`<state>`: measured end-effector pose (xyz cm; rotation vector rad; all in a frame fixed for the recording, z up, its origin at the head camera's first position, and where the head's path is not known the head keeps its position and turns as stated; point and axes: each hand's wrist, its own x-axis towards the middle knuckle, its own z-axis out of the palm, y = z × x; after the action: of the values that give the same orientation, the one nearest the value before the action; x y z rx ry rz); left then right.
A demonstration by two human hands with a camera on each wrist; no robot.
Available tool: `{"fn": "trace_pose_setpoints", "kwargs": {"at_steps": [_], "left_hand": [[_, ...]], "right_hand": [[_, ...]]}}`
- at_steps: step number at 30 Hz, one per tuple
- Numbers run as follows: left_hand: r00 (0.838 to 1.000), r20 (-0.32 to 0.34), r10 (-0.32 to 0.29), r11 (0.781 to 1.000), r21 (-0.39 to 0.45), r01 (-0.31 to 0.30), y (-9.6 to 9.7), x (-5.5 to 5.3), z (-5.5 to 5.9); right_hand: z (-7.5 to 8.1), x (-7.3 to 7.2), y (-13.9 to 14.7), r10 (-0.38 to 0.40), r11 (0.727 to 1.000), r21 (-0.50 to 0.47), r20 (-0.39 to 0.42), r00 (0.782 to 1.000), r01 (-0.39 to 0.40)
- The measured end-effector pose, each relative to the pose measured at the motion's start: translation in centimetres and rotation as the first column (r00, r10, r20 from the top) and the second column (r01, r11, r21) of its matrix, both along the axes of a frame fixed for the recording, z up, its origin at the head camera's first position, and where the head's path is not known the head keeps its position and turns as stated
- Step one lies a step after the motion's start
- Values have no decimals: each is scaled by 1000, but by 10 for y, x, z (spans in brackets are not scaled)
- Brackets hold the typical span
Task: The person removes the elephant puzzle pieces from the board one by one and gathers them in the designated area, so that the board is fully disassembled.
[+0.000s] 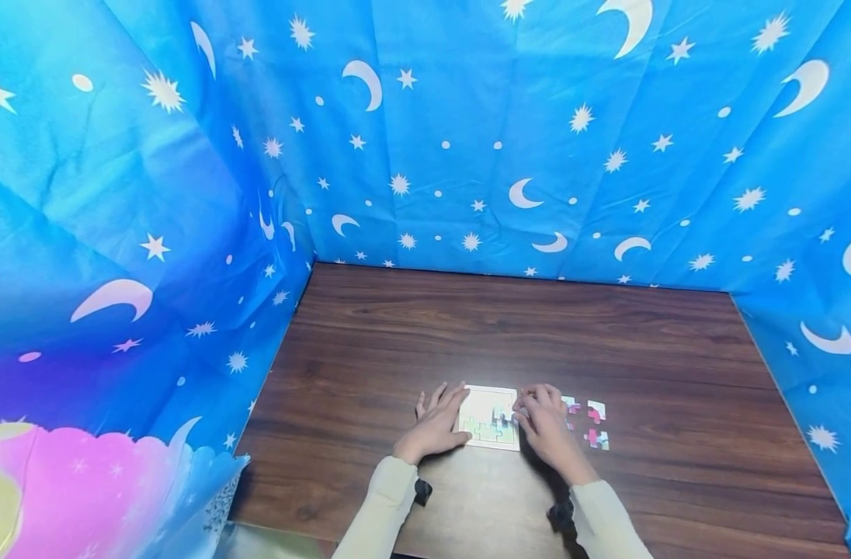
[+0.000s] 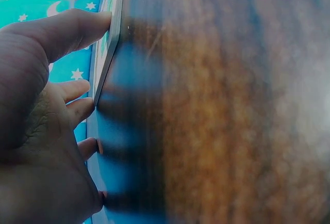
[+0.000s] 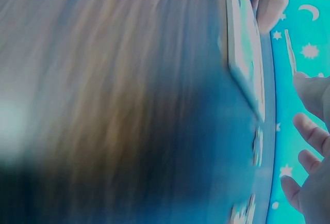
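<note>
A small jigsaw puzzle board with a pale rim lies on the table, its lower part covered by fitted pieces. My left hand rests at the board's left side, fingers spread and thumb at the near corner. In the left wrist view the thumb tip touches the board's edge. Over the board's right side, my right hand pinches a puzzle piece, seen edge-on and raised above the board in the right wrist view. The other fingers of that hand are loosely bent.
Several loose puzzle pieces with pink and pale blue print lie right of the board, some partly behind the right hand. The dark wood table meets a blue star-and-moon curtain at the back and sides.
</note>
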<state>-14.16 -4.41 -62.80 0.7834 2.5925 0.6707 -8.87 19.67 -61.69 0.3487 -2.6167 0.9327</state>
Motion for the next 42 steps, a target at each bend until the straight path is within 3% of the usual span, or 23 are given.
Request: {"fn": "trace_pose_setpoints", "kwargs": {"at_steps": [12, 24, 31, 36, 42], "left_hand": [[1000, 11, 8, 1000, 27, -8, 1, 1, 2], [1000, 22, 16, 999, 33, -17, 3, 0, -1], [1000, 26, 16, 999, 40, -17, 2, 0, -2], [1000, 13, 4, 998, 62, -5, 3, 1, 1], [1000, -3, -22, 999, 47, 22, 6, 2, 2]], "right_hand": [[-12, 19, 35, -76, 996, 52, 25, 997, 75], [-13, 22, 41, -95, 995, 40, 100, 990, 92], [-14, 23, 41, -114, 993, 14, 80, 990, 114], [-11, 26, 34, -70, 997, 49, 77, 995, 66], [-8, 24, 19, 25, 991, 129, 136, 990, -42]]}}
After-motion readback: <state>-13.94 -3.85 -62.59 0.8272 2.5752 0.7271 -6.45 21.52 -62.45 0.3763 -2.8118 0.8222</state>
